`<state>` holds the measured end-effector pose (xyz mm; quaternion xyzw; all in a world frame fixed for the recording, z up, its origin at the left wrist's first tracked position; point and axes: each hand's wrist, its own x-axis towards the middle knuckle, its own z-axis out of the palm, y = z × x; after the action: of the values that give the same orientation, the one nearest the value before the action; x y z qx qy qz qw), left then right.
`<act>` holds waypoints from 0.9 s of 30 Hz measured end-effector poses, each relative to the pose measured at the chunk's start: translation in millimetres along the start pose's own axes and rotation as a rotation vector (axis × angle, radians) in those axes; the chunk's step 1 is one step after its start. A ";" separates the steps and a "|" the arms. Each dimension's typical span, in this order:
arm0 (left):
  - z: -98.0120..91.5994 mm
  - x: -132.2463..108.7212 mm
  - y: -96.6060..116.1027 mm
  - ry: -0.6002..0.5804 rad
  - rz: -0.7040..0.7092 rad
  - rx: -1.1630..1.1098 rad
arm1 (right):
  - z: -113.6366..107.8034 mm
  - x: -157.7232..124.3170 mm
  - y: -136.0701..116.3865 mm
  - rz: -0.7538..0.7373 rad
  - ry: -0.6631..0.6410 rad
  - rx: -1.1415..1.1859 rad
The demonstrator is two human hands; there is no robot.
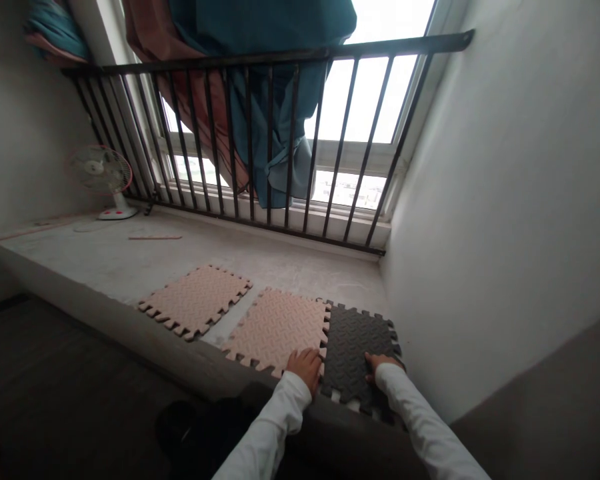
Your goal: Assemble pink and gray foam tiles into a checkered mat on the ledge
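Two foam puzzle mats lie joined on a concrete ledge (pixel 290 267): a beige mat (pixel 275 327) and a black mat (pixel 357 343) to its right. My left hand (pixel 305 367) presses on the near edge of the beige mat by the seam, its fingers curled down. My right hand (pixel 383 363) lies flat on the near part of the black mat. Both arms wear white sleeves. A second beige mat (pixel 197 299) rests apart to the left.
A dark metal railing (pixel 260 133) runs along the window behind the ledge, with teal and rust cloths (pixel 260 87) draped over it. A small fan (pixel 103 177) stands at the far left beside a flat strip (pixel 155 237). A white wall (pixel 505 200) closes the right side.
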<state>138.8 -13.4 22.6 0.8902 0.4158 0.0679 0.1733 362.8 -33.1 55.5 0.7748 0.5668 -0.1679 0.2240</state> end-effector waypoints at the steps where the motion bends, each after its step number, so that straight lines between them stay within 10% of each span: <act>1: 1.6 0.0 -4.7 0.019 -0.005 0.001 | -0.4 0.2 -0.2 0.003 -0.002 0.004; 27: 23.9 0.2 -65.3 0.061 -0.152 -0.007 | 8.2 5.5 -0.9 0.027 0.004 -0.016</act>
<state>98.5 19.5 -23.5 0.8530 0.4869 0.0834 0.1685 363.5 -32.8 45.7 0.7809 0.5582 -0.1589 0.2311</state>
